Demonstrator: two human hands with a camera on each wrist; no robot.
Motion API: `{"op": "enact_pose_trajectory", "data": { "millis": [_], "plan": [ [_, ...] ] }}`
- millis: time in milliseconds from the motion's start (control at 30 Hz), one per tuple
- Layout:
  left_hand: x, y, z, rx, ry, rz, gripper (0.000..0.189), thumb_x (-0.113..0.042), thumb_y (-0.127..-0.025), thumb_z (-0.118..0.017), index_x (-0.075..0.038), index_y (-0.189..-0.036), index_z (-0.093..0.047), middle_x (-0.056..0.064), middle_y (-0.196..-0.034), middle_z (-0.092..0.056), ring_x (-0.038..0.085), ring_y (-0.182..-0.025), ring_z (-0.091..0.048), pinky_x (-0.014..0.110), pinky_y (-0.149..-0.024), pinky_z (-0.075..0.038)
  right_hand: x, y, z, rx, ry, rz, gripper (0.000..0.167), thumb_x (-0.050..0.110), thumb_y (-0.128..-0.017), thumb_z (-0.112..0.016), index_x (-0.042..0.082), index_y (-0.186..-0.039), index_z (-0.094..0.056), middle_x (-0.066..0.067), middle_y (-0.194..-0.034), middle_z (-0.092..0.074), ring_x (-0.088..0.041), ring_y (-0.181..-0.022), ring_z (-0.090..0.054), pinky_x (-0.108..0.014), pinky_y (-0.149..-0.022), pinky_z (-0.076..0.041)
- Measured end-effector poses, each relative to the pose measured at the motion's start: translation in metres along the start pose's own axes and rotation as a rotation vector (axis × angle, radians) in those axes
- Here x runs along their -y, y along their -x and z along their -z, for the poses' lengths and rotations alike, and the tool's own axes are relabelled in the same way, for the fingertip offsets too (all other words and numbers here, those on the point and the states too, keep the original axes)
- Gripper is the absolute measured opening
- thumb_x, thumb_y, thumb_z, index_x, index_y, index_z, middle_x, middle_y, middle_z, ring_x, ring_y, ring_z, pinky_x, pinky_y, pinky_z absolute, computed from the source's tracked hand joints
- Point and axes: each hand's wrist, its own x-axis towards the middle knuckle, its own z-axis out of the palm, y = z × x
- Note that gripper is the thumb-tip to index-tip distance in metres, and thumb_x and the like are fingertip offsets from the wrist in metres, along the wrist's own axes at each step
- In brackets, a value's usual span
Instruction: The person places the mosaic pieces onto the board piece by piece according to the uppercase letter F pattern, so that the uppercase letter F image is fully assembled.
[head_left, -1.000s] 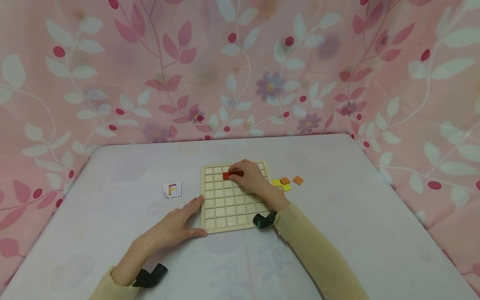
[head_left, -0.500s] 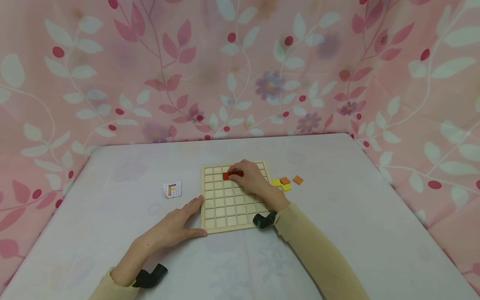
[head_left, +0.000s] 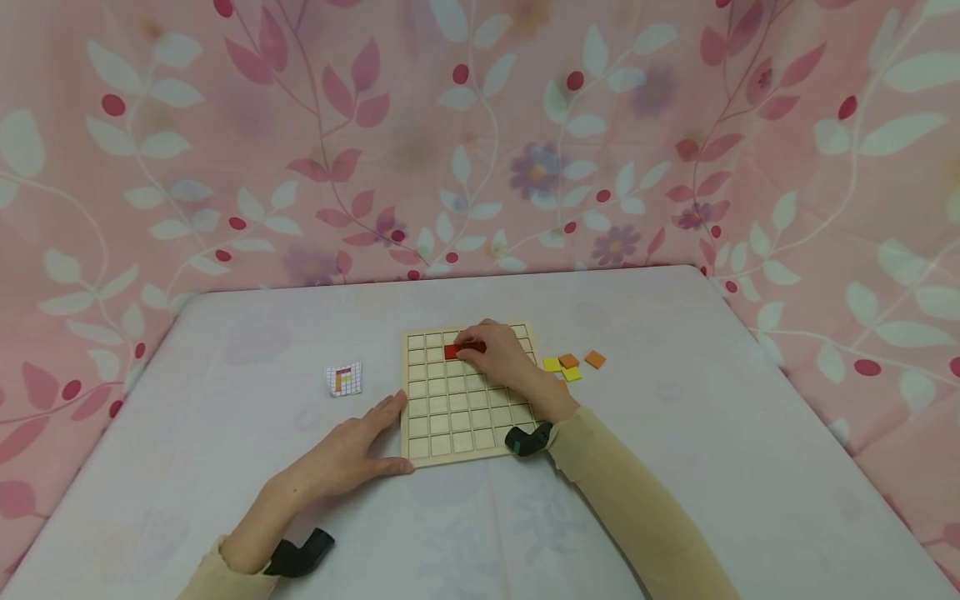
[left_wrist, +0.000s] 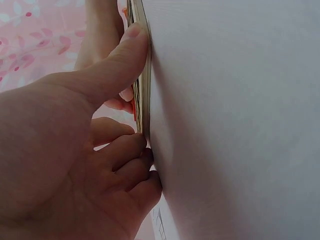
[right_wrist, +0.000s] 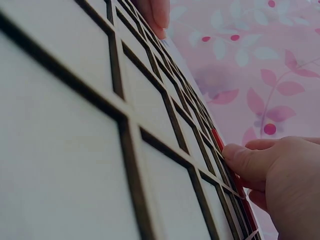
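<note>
A pale wooden board (head_left: 450,422) with a grid of square cells lies on the table. My left hand (head_left: 341,454) rests against its left side, fingertips on the edge and thumb at the near left corner. Over the far rows, my right hand (head_left: 501,357) pinches a red square tile (head_left: 474,345) low at the grid, mostly covered by the fingers. Another red tile (head_left: 451,352) sits in a cell just left of the fingertips. In the right wrist view, the thumb and fingers (right_wrist: 245,160) are at the row of red.
Yellow tiles (head_left: 551,364) and orange tiles (head_left: 595,358) lie loose at the board's right side, one partly behind the right wrist. Left of the board lies a small paper card (head_left: 343,379) with a coloured grid pattern. A pink floral curtain (head_left: 420,167) hangs behind the table.
</note>
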Motion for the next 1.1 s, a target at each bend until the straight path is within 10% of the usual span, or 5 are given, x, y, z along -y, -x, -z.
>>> {"op": "enact_pose_trajectory", "data": {
  "millis": [433,1100],
  "plan": [
    [0.000,0.001,-0.001,0.004,-0.007,0.011,0.103,-0.049,-0.082,-0.078,-0.010,-0.160,-0.023,0.012,-0.165,-0.024,0.034,-0.152,-0.022,0.057,-0.118,-0.026,0.009,0.006,0.044,0.005,-0.244,-0.116,0.026,0.021,-0.090,-0.076,0.007,-0.112,-0.075,-0.005,-0.115,-0.072,-0.026,-0.114,-0.062,-0.051,-0.102,-0.048],
    [-0.001,0.000,0.001,0.002,-0.025,0.003,0.103,-0.049,-0.082,-0.078,-0.010,-0.159,-0.024,0.012,-0.164,-0.025,0.035,-0.151,-0.023,0.059,-0.118,-0.026,-0.064,0.078,0.134,0.051,-0.135,-0.312,0.030,0.037,-0.088,-0.076,0.018,-0.112,-0.076,0.003,-0.116,-0.071,-0.022,-0.117,-0.058,-0.049,-0.096,-0.048]
  ]
}}
